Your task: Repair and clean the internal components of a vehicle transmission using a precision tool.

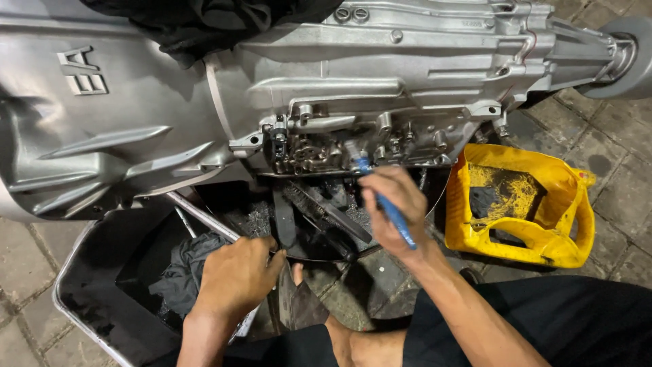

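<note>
The floor is paved with worn grey stone blocks, stained dark in places, and a large cast-aluminium gearbox housing lies across it, ribbed, dull silver and smooth on its broad bell end. Below the housing sits a round black drain pan with dark oily parts in it, and to the left of that pan a metal tray with a thin bright rim holds a crumpled dark rag. Right of the housing's open underside lies a yellow plastic jug, cut open along its side and grimy inside. A black cloth is draped over the top of the housing. The right hand is closed around a blue-handled tool, slim and straight, whose tip meets the exposed valve body, a cluster of small bolts, bores and machined passages under the housing. The left hand rests palm down, fingers curled, on the tray's edge just below the pan, well apart from the tool; whether it grips anything cannot be told.
</note>
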